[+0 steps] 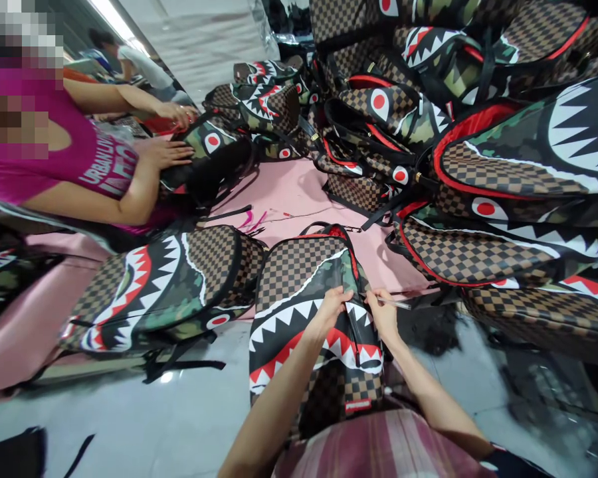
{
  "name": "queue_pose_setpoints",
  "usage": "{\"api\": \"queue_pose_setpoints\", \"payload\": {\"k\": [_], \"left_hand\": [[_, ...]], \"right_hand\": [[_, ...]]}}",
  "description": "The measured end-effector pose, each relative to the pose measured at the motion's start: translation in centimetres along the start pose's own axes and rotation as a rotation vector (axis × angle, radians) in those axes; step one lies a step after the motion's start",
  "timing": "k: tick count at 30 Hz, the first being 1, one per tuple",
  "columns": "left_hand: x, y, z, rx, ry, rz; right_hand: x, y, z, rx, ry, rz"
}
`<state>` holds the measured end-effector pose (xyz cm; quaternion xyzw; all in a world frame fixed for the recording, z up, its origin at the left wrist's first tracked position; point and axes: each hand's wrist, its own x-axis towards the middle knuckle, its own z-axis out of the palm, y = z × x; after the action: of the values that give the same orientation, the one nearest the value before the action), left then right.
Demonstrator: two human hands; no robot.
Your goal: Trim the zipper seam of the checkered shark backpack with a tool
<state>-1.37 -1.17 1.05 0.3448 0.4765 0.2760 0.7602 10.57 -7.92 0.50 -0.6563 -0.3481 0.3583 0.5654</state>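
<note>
A shark-mouth backpack (303,312) stands upright at the near edge of the pink counter (289,189), against the person's lap. The left hand (331,309) is closed, pinching the backpack's front fabric beside the zip; the right hand (383,313), just right of it, grips a thin metal tool (396,303). Beyond the backpack, another person's hands (167,153) rest on a camouflage bag (212,156).

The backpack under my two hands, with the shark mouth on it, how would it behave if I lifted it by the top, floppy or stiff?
The backpack would probably sag: its front panel creases where the left hand pinches it. It looks flat and unfilled, so likely light for its size. The glossy printed surface may be slightly slippery. The right hand holds a thin tool.
</note>
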Motion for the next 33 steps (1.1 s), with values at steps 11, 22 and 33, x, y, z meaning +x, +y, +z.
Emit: {"api": "queue_pose_setpoints", "payload": {"k": [11,22,33], "left_hand": [[0.1,-0.1,-0.4,-0.074,-0.036,-0.017],[0.3,-0.3,-0.8,-0.101,-0.075,-0.010],[-0.1,0.0,-0.2,-0.055,-0.049,0.014]], "right_hand": [[-0.3,1.1,0.5,-0.034,0.013,-0.049],[-0.1,1.9,0.9,-0.024,0.033,-0.100],[-0.2,1.7,1.0,-0.051,0.070,-0.162]]}}
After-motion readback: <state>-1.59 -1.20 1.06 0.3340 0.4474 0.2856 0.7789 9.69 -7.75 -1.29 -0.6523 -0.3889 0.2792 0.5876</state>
